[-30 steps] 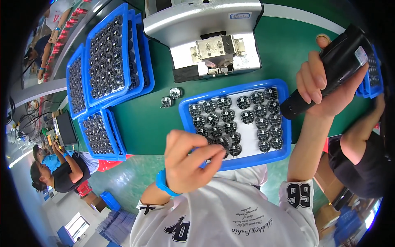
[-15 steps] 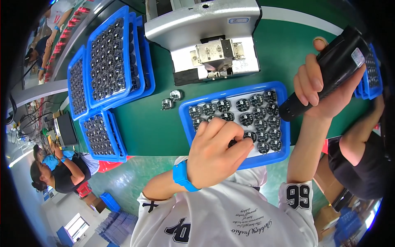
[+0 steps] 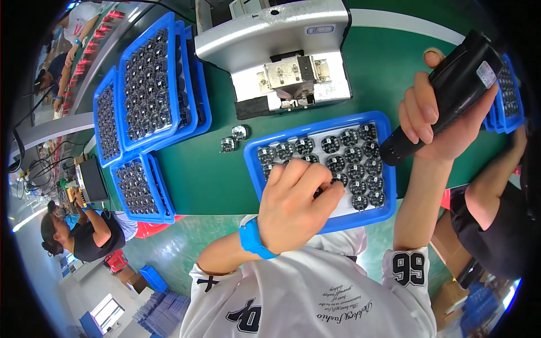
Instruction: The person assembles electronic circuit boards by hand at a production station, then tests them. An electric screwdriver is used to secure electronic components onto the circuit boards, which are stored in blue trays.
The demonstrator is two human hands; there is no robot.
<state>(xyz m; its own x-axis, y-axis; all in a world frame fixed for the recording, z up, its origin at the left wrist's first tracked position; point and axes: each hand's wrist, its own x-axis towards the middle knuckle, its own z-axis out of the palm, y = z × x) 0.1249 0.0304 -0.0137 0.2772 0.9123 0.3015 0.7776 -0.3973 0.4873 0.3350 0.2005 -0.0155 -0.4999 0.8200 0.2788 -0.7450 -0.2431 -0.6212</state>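
My left hand (image 3: 297,205), with a blue band at the wrist, is over the near left part of a blue tray (image 3: 389,209). Its fingers are curled and closed toward the thumb; whatever lies between the fingertips is mostly hidden. Round black parts (image 3: 355,171) with shiny clear casings sit in rows on the tray's white lining, some covered by the hand. My right hand (image 3: 451,127) is wrapped round a long black handheld device (image 3: 445,101), which has a small pale label. The narrower end of the device points down at the tray's right rim, above the table.
A silver metal machine (image 3: 276,39) with a clamp-like fixture stands behind the tray. Two loose round parts (image 3: 240,133) lie on the green table (image 3: 203,180). Filled blue trays (image 3: 179,84) are stacked at left, more (image 3: 510,96) at far right. Other people sit on both sides.
The whole view has shifted slightly. My left hand stays over the tray with only a small finger movement, and my right hand keeps hold of the black device, barely moved.
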